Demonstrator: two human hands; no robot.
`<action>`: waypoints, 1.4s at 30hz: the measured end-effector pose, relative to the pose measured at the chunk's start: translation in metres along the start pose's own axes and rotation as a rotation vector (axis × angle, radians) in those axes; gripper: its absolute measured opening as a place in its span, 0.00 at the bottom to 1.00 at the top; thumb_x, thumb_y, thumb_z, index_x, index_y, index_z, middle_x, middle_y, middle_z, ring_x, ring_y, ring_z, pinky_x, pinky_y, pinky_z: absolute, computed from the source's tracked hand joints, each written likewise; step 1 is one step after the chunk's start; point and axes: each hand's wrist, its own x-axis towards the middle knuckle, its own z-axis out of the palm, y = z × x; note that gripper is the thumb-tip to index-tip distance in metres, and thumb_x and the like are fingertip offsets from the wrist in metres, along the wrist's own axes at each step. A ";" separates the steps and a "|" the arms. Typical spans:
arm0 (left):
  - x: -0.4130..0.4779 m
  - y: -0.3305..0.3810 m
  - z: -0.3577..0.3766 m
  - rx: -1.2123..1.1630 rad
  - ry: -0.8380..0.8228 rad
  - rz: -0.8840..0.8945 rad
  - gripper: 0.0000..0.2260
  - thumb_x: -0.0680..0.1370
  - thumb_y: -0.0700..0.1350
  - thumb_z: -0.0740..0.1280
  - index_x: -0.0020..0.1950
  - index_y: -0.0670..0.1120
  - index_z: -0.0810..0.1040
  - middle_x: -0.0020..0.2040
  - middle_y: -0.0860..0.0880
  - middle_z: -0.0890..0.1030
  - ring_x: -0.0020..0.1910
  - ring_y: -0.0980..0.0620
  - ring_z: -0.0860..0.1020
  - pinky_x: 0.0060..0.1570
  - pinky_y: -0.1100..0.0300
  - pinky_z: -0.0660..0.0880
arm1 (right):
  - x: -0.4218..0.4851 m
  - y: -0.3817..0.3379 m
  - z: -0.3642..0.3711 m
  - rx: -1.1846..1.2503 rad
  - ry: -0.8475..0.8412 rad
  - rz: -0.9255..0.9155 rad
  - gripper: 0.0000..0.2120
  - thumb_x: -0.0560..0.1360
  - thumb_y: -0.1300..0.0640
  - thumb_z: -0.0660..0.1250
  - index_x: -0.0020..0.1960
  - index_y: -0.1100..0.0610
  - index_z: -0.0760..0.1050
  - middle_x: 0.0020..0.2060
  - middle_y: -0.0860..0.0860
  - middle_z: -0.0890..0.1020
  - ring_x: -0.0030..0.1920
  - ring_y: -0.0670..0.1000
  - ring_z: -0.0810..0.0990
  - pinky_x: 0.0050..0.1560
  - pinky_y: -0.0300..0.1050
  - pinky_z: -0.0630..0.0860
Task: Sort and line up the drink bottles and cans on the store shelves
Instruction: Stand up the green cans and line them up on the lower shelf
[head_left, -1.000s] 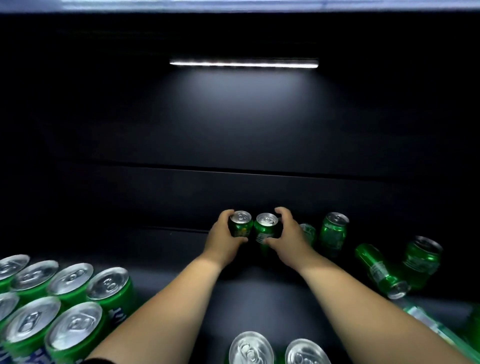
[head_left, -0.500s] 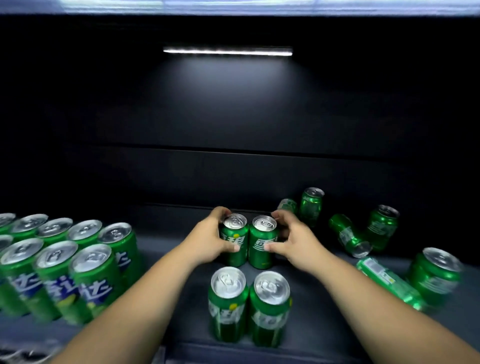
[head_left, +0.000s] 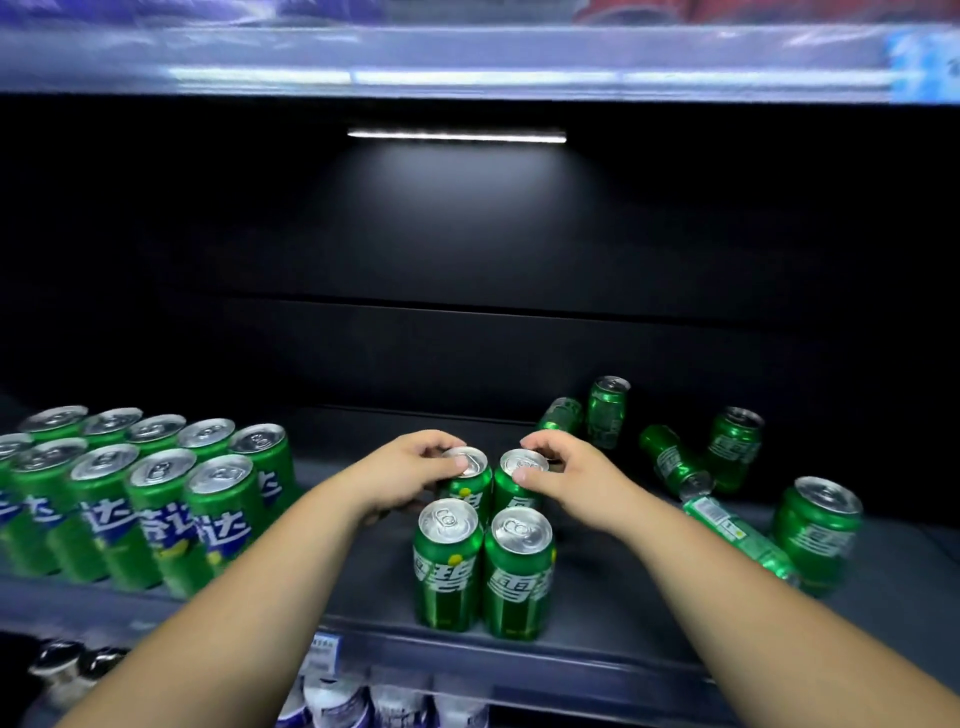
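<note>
Your left hand (head_left: 402, 475) grips the top of the rear-left can (head_left: 470, 492) and your right hand (head_left: 571, 478) grips the rear-right can (head_left: 511, 501), both upright on the shelf (head_left: 623, 613), side by side, just behind the front-left can (head_left: 447, 566) and front-right can (head_left: 519, 577).

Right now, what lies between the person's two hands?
Two upright green cans, side by side: the left hand grips the left can by its top, the right hand the right can. The head view shows it.
</note>
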 end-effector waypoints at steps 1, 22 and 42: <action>0.000 0.000 0.001 0.001 0.000 0.003 0.10 0.77 0.49 0.71 0.58 0.51 0.80 0.46 0.52 0.83 0.43 0.56 0.80 0.44 0.57 0.75 | 0.000 -0.002 -0.001 -0.026 -0.014 -0.005 0.15 0.73 0.57 0.76 0.57 0.51 0.78 0.48 0.46 0.83 0.47 0.43 0.79 0.54 0.41 0.77; -0.011 0.003 -0.002 0.164 -0.097 0.001 0.05 0.80 0.51 0.68 0.55 0.53 0.78 0.43 0.55 0.81 0.41 0.55 0.79 0.35 0.59 0.74 | -0.019 0.004 -0.007 0.073 -0.111 0.027 0.14 0.73 0.58 0.77 0.56 0.47 0.79 0.53 0.47 0.84 0.52 0.42 0.81 0.64 0.48 0.76; -0.012 0.051 0.025 0.407 0.037 0.200 0.17 0.76 0.43 0.73 0.61 0.56 0.74 0.61 0.48 0.79 0.62 0.52 0.78 0.63 0.57 0.74 | -0.074 0.000 -0.038 -0.068 0.111 0.033 0.22 0.74 0.52 0.75 0.65 0.43 0.72 0.65 0.49 0.77 0.60 0.48 0.79 0.61 0.44 0.76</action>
